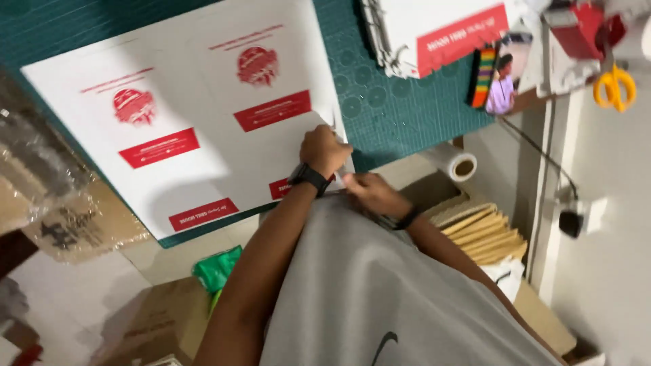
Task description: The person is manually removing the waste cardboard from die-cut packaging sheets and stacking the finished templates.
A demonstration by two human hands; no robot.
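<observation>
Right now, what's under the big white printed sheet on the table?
A green cutting mat lies under the white printed sheet, showing around its edges. Whatever lies beneath the sheet's middle is covered.

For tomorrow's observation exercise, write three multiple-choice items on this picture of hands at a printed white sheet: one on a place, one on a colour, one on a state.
1. Where do the yellow-handled scissors lie?
A. Upper right
B. Lower left
C. On the sheet

2. What colour is the mat under the white sheet?
A. Orange
B. Teal green
C. Black

3. What is the left hand doing?
A. Hanging free
B. Holding scissors
C. Resting at the sheet's edge

Answers: 1 A, they sit by the top right corner. 2 B, teal shows around the sheet. 3 C, it meets the sheet's lower right edge, close to the right hand.
</observation>
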